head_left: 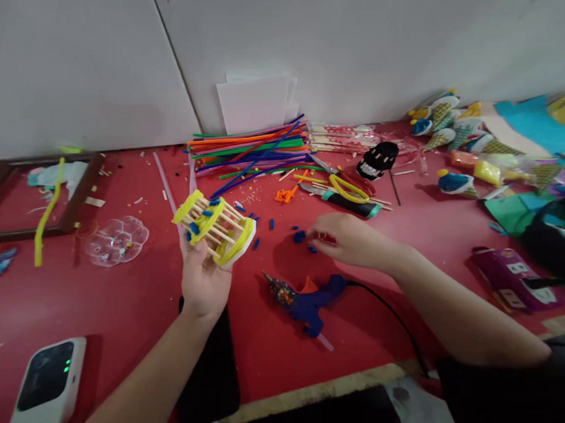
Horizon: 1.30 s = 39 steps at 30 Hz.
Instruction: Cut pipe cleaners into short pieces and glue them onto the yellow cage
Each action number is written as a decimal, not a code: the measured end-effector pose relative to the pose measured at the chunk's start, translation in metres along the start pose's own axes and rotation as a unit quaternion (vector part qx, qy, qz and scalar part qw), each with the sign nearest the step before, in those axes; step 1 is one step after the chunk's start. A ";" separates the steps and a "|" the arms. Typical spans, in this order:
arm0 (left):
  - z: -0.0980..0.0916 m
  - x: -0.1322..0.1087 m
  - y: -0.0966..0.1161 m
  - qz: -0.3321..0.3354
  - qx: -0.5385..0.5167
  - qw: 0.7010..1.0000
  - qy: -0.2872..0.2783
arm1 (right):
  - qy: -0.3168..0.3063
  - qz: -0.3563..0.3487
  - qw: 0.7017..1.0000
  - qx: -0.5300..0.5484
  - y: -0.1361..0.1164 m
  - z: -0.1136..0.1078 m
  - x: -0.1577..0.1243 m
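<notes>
My left hand [204,280] is wrapped round a small cage-like model [217,226] of pale sticks and yellow bands, with blue bits on it, tilted above the red table. My right hand [343,240] reaches low over the table with its fingers bent together beside small blue pieces [299,236]; whether anything is between the fingertips is too small to tell. Other blue pieces [272,224] lie between the hands. Nearer the front edge, a blue glue gun [311,303] lies on its side with its nozzle to the left.
Coloured pipe cleaners [255,151] lie at the back, with yellow-handled scissors [350,189] and a black model [378,161] to their right. A clear flower-shaped tray [117,241] is left. A black phone [210,373] lies below my left hand; the glue gun's cord [396,316] runs right.
</notes>
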<state>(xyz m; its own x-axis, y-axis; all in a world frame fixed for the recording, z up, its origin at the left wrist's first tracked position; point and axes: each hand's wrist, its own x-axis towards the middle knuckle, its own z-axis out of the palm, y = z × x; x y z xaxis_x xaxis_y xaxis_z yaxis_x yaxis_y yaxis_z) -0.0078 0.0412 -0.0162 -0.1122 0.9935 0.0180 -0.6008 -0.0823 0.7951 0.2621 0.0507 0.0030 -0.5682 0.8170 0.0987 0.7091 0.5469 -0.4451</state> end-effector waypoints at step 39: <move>0.010 0.005 -0.003 0.045 -0.020 0.998 0.033 | 0.296 0.113 0.782 0.536 -0.022 0.033 -0.006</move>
<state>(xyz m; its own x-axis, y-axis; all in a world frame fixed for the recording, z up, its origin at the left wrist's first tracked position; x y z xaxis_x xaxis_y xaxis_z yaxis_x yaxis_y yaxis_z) 0.0015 0.0468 -0.0122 -0.2190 0.9746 0.0474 -0.6173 -0.1760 0.7668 0.2363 0.0283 -0.0170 0.0383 0.9858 0.1636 -0.1752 0.1678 -0.9701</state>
